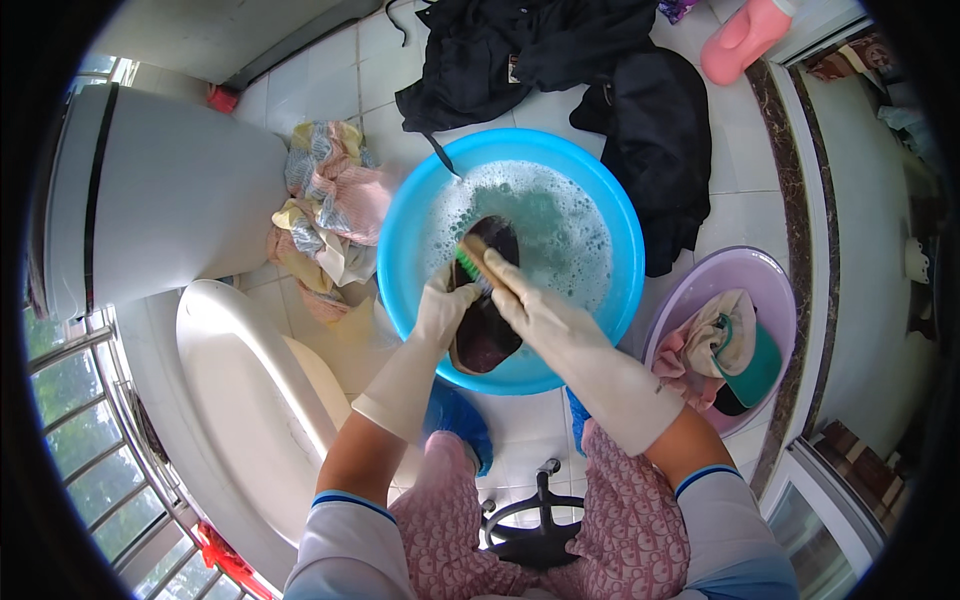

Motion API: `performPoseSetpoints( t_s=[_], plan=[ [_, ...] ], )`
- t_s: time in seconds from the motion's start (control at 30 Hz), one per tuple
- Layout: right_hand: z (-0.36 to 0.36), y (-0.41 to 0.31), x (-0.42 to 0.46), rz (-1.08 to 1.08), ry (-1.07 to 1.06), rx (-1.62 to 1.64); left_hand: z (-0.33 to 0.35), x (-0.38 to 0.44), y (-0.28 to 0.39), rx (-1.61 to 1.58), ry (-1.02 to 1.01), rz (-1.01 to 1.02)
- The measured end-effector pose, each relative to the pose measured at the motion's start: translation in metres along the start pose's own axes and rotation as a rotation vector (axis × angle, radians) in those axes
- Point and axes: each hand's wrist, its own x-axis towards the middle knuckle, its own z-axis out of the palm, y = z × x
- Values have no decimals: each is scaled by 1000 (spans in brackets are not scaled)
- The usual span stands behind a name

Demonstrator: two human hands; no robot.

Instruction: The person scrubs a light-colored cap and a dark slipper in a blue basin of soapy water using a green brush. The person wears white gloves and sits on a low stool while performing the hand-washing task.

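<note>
My left hand, in a long cream rubber glove, grips the left edge of a dark, sole-shaped item, perhaps a slipper or shoe. The item is tilted over the near part of a round blue plastic basin. Wearing a matching glove, my right hand is closed around a wooden-backed scrub brush. Its green and pale bristles press against the item's surface near my left thumb. Sudsy, greenish water fills the basin behind them. Most of the brush's back end is hidden under my right fingers.
Black garments lie on the tiles beyond the basin, one strap over its rim. Patterned cloth is heaped left. A purple basin with a cap and cloth stands right. A white sink, a pink bottle and a stool base are nearby.
</note>
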Motion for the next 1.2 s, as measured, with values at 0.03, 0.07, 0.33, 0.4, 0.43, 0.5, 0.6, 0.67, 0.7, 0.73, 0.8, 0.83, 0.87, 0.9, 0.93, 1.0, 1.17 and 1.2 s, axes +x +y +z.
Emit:
performPoseSetpoints(
  t_s=[0.03, 0.07, 0.33, 0.4, 0.43, 0.5, 0.6, 0.67, 0.7, 0.73, 0.8, 0.83, 0.87, 0.9, 0.93, 1.0, 1.17, 1.2],
  plan=[
    [6, 0, -3, -2, 30, 41, -6, 1, 1, 135, -4, 2],
    [6, 7, 1, 26, 2, 72, -5, 2, -3, 90, -42, 20],
    [-3, -10, 1, -63, -54, 138, -20, 0, 4, -41, -3, -43],
    [9, 8, 14, -72, -37, 94, -17, 0, -2, 13, -85, 11],
    [16, 21, 23, -75, -27, 76, -13, -3, -5, 43, -126, 35],
    [9, 41, 42, 28, 5, 0, -4, -13, -3, 28, -196, 26],
    [7, 57, 45, 146, 94, -29, -3, -19, 4, -115, -124, -90],
    [-18, 30, 37, 410, -59, 41, -14, -20, 0, -246, -72, -131],
    [-28, 19, 34, 381, -64, 59, -14, -18, 3, -289, -73, -135],
    [-31, 11, 26, 348, -82, 80, -15, -20, 2, -334, -63, -145],
    [-18, 2, 8, 67, -66, 134, -17, -21, -1, -324, -12, -125],
    [1, 6, 5, -129, -48, 145, -13, -20, -2, -269, 11, -99],
    [17, 13, 10, -102, -118, 52, -11, -17, -12, -266, -6, -71],
    [24, 17, 22, -80, -186, -35, -10, -17, -13, -250, -82, -49],
    [13, 22, 39, 36, -193, 17, -8, -16, -12, -236, -163, -24],
    [0, 27, 45, 145, -216, 25, 5, -17, -3, -252, -274, 17],
    [15, 1, 13, 26, -339, -202, -11, -16, 4, -281, -119, -126],
    [13, 3, 22, 25, -315, -148, -6, -17, -1, -264, -143, -115]
  ],
)
